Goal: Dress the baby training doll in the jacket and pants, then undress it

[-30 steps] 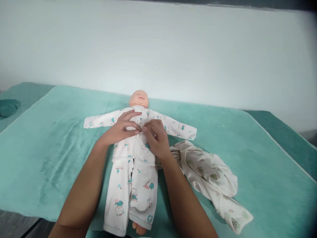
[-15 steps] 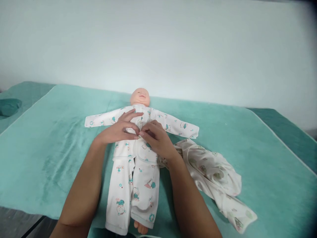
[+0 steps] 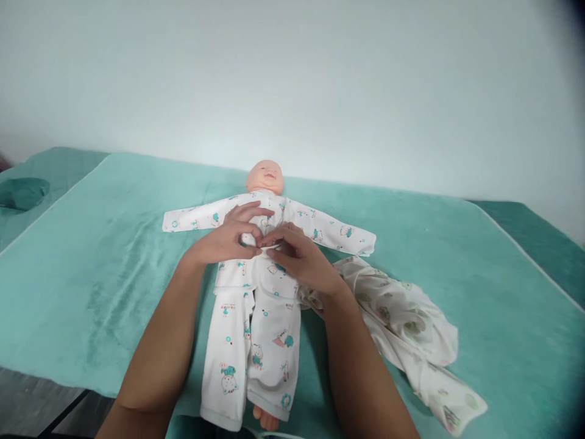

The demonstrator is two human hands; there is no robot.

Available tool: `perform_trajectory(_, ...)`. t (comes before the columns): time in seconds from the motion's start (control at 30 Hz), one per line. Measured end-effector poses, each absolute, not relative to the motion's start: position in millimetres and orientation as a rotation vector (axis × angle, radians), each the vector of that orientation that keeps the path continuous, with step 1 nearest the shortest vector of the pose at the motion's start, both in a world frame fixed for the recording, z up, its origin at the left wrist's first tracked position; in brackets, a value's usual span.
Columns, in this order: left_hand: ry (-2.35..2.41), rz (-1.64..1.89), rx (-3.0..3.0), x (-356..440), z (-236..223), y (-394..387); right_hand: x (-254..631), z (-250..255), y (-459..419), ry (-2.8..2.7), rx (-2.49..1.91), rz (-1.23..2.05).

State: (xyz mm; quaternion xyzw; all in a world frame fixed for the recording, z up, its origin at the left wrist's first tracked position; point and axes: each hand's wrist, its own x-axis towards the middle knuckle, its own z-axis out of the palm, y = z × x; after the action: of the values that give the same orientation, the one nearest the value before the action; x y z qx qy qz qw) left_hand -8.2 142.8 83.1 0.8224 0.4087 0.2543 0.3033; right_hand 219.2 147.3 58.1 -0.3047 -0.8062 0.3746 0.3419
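A baby doll [image 3: 265, 177] lies on its back, head away from me, dressed in a white printed shirt [image 3: 278, 281] and matching trousers [image 3: 274, 347]. Its sleeves stretch out to both sides. My left hand [image 3: 233, 235] rests on the chest, thumb and index finger closed on the shirt's front opening, other fingers lying over the fabric. Opposite it, my right hand [image 3: 301, 253] has its thumb and curled fingers on the same opening at mid-chest. The fingertips of both hands nearly meet there. A small button [image 3: 265, 223] shows above them; the cloth between the fingertips is mostly hidden.
Beside the doll, on the right, lies a crumpled white printed garment [image 3: 411, 329]. Everything rests on a green cloth cover [image 3: 100, 274] over the table. A white wall [image 3: 292, 79] stands behind. Grey floor [image 3: 27, 402] shows at the lower left.
My right thumb and fingers have spread a little from their tighter pinch. My left hand keeps its place on the shirt. The whole view has shifted slightly.
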Motion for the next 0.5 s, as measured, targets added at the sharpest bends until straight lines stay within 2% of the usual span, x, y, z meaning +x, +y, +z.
perform_trajectory(0.2, 1.112, 0.660, 2.185, -6, 84, 141, 219, 58, 146, -2.015, -0.849, 1.114)
perform_trajectory(0.5, 1.153, 0.652, 2.175, -4, 84, 138, 203, 58, 139, -1.938, -0.977, 1.002)
